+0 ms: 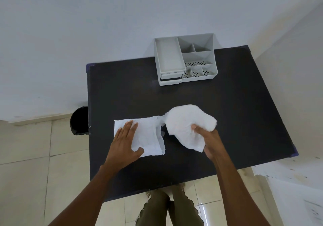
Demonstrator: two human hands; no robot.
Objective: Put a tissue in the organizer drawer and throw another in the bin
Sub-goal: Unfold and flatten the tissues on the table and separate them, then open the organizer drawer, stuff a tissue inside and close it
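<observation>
A black table (pixel 218 114) is filling the middle of the view, standing on a pale tiled floor (pixel 26 164) against a white wall (pixel 104 16). A grey organizer (pixel 197 59) is sitting at the table's far edge, well beyond both hands, with its lower drawer (pixel 169 81) standing slightly pulled out. A dark bin (pixel 79 123) is standing on the floor, left of the left hand and partly hidden by the table edge. The left hand (pixel 125 143) is lying flat, fingers spread, pressing a flat tissue (pixel 148 136) against the table. Just right of it, the right hand (pixel 208 140) is pinching a second, crumpled tissue (pixel 187 124) between thumb and fingers and holding it up, its left tip touching or overlapping the flat one's corner.
</observation>
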